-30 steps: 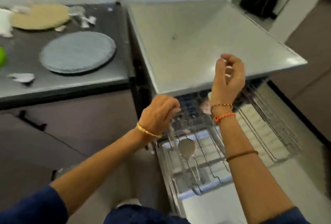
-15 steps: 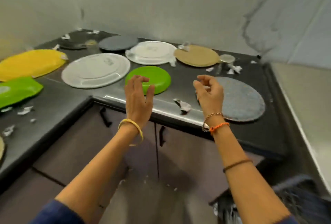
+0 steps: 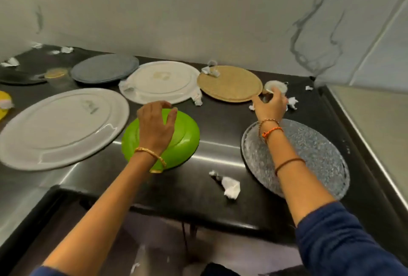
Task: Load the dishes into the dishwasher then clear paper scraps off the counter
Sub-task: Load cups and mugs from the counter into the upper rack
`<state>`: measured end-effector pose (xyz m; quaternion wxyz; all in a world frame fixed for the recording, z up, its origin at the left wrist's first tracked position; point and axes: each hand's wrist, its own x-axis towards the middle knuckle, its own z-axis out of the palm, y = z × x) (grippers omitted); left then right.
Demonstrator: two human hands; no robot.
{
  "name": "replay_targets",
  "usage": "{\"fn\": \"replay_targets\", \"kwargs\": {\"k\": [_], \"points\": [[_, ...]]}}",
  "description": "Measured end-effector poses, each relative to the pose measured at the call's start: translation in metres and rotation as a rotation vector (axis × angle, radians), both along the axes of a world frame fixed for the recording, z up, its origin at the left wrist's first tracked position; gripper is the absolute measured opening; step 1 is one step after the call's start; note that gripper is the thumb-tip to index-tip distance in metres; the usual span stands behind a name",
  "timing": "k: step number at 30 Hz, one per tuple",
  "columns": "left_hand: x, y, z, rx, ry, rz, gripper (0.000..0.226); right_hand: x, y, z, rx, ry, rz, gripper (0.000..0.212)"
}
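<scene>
The person leans over the dark worktop [image 3: 207, 194] with both arms out, each hand going for a different dish, which suggests two items are meant to come off in one trip to the dishwasher. The dishwasher itself is out of view here.

The left hand [image 3: 155, 127] is over the green plate [image 3: 181, 143], which lies upside down near the front edge. The fingers are spread and arched above its raised back, the thumb out toward the far rim. They look ready to clamp, but contact with the plate cannot be confirmed, so this hand counts as open and holding nothing.

The right hand [image 3: 270, 108] reaches over the clear textured glass plate [image 3: 313, 156] to a small clear cup [image 3: 276, 87] just beside the tan woven plate [image 3: 229, 85]. Its fingers curl round the cup's side, seemingly a grip from the near side so the cup can be lifted straight up.

The other dishes lie flat and mostly face down: a large white plate [image 3: 64, 127] at the left, a second white plate [image 3: 163, 81] behind the green one and a grey plate [image 3: 104, 68] further back. Lying flat, they offer only a rim to take hold of.

Paper scraps are scattered between them, one crumpled scrap [image 3: 230, 188] lying near the front edge. Loading is plainly far from done, and the scraps seem left for afterwards.
</scene>
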<state>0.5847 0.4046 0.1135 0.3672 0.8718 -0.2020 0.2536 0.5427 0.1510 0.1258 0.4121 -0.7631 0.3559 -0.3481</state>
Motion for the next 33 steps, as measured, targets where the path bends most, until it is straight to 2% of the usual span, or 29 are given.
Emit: {"fn": "replay_targets", "kwargs": {"k": [3, 7, 12, 14, 16, 19, 22, 28, 33], "points": [[0.037, -0.024, -0.003, 0.032, 0.029, -0.056, 0.048, 0.025, -0.041, -0.001, -0.083, 0.098, -0.08, 0.064], [0.071, -0.049, -0.008, 0.06, 0.096, -0.099, 0.049, 0.055, -0.074, -0.01, -0.197, 0.327, -0.077, 0.076], [0.099, -0.063, -0.012, 0.1, 0.154, -0.124, 0.038, 0.073, -0.089, -0.021, -0.282, 0.455, -0.172, 0.07], [0.105, -0.065, -0.012, 0.092, 0.164, -0.113, 0.032, 0.074, -0.085, -0.022, -0.356, 0.379, -0.219, 0.066], [0.11, -0.065, -0.012, 0.069, 0.168, -0.105, 0.033, 0.077, -0.076, -0.019, -0.492, 0.171, -0.215, 0.062], [0.114, -0.059, -0.007, 0.028, 0.177, -0.094, 0.038, 0.085, -0.048, -0.009, -0.632, -0.227, -0.033, 0.058], [0.116, -0.04, 0.001, -0.018, 0.153, -0.058, 0.055, 0.101, -0.002, 0.002, -0.635, -0.488, 0.207, 0.053], [0.139, 0.035, 0.019, -0.142, 0.225, 0.162, 0.058, 0.145, 0.098, 0.0, -0.77, -0.669, 0.622, 0.049], [0.176, 0.119, 0.039, -0.24, 0.255, 0.304, 0.046, 0.177, 0.181, -0.003, -0.682, -0.666, 0.751, 0.046]]}}
